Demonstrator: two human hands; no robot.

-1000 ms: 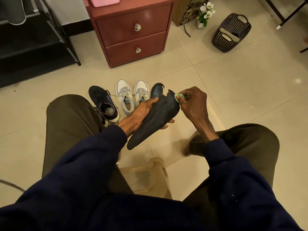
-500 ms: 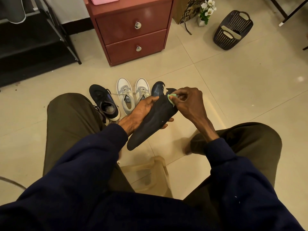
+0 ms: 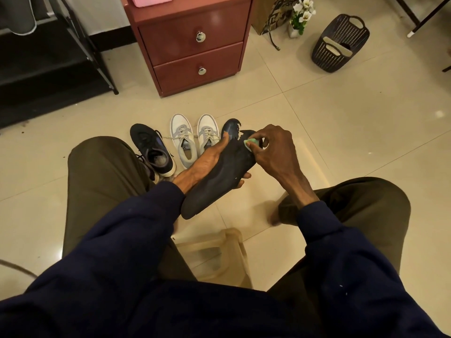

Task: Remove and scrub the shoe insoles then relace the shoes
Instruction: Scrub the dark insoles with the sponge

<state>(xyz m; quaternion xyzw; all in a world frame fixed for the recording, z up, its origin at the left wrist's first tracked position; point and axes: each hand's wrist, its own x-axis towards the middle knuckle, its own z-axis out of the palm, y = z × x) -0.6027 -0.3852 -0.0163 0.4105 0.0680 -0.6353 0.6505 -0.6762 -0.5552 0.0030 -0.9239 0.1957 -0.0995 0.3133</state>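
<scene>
Insole [image 3: 217, 179] held above the floor [image 3: 341, 147], a sponge [image 3: 251, 143] pressed to its toe end.
Head view: the left hand [image 3: 203, 162] grips the dark insole from beneath, thumb along the near edge and fingertips curled round the far side, so it slants up and away over the knees. The right hand [image 3: 273, 152] pinches the small green sponge between thumb and fingers against the insole. Beyond, a dark shoe [image 3: 152, 150] and a grey pair [image 3: 181, 140] stand side by side before a red cabinet [image 3: 192, 45].
</scene>
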